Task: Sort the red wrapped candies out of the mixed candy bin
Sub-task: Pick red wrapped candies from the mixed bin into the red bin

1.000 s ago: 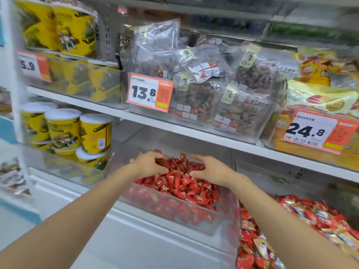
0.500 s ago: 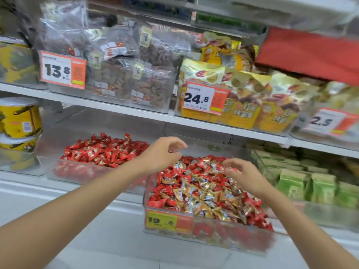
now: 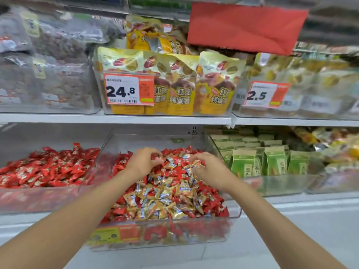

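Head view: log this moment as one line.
stage: picking | left hand: pinches red wrapped candies | right hand: fingers curled in pile, grip unclear | clear plastic mixed candy bin: gold wrapped candies among red

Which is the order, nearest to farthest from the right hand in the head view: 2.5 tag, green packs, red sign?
1. Green packs: next bin, just right of the right hand.
2. 2.5 tag: shelf above, to the right.
3. Red sign: hanging at the top.
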Demonstrator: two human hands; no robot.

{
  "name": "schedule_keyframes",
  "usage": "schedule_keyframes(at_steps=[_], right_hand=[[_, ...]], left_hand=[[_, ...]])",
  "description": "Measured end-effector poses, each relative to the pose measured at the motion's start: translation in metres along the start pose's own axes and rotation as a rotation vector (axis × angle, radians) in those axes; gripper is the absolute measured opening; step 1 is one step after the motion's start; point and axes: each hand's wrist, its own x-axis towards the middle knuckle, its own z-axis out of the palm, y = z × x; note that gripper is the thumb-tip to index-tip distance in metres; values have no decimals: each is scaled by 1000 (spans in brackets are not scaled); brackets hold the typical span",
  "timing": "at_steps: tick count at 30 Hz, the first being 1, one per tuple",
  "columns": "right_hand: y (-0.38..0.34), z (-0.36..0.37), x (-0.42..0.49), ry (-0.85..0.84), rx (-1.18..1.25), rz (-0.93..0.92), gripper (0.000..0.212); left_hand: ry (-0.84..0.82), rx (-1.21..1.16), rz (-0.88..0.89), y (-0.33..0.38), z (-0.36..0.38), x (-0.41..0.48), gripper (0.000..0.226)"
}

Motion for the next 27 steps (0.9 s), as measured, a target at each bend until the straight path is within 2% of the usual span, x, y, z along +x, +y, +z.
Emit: schedule_keyframes(at_steps=[4,8,11,13,16,20,23,27], right_hand=[[-4,12,15,-68,79,-1,28],[-10,42,35,-251,-22,-18,46],[-16,58,40,-330,-137,-66,51],[-16,62,41,-331,-155,-89,37],[-14,58,39,-298,36,-87,11],[-19,35,33,-201,253,-101,18],[-24,17,27,-169,360,-91,13],[-22,11,19,-194,376,-27,43]], left_hand=[[32,-119,-13,-1,-14,-20,49],[54,-365,-80,-8,-20,-44,29],[45,-571,-141,-10,-23,-52,29],[55,-599,-160,-9,-26,-53,39],[55,-614,-157,-8,-29,-57,39],[70,-515,-151,-12,-35,-60,25],[89,-588,-167,-12,-38,-59,20],[83,-645,-208,-6,-33,-55,21]])
